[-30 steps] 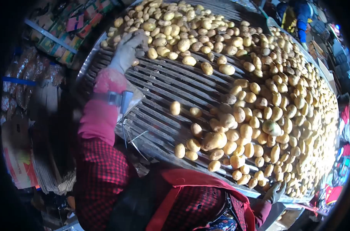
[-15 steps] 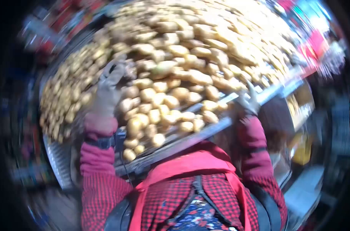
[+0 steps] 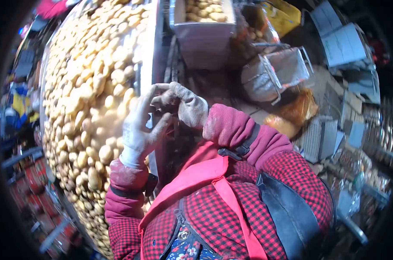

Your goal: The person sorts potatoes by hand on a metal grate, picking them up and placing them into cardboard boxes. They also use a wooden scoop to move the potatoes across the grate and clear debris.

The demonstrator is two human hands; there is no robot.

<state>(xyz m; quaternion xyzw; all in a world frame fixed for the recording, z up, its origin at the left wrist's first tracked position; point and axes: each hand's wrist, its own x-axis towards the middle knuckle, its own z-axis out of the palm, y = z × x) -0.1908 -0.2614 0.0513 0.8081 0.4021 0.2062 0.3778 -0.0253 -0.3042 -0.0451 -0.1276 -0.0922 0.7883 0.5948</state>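
My left hand (image 3: 139,125), in a whitish, soiled glove, is above the near edge of a long table. Its fingers curve toward the other hand and its thumb stands apart. My right hand (image 3: 188,104), in a dirty grey glove, meets the left fingertips. Its fingers are curled, and I cannot make out whether anything dark between them is an object or dirt on the glove. Many yellow potatoes (image 3: 92,154) cover the table beside and beyond my left hand. The metal rim (image 3: 149,60) of the table runs just past my left fingers.
To the right of the table stands a box (image 3: 205,41) with potatoes in it. Farther right are a whitish basket (image 3: 287,69) with a metal frame, an orange bag (image 3: 294,115), a yellow container (image 3: 281,15) and pale cartons (image 3: 341,41).
The view has turned to the right, so the potato table now lies on my left. My hands, formerly far apart over the table and its edge, have come together.
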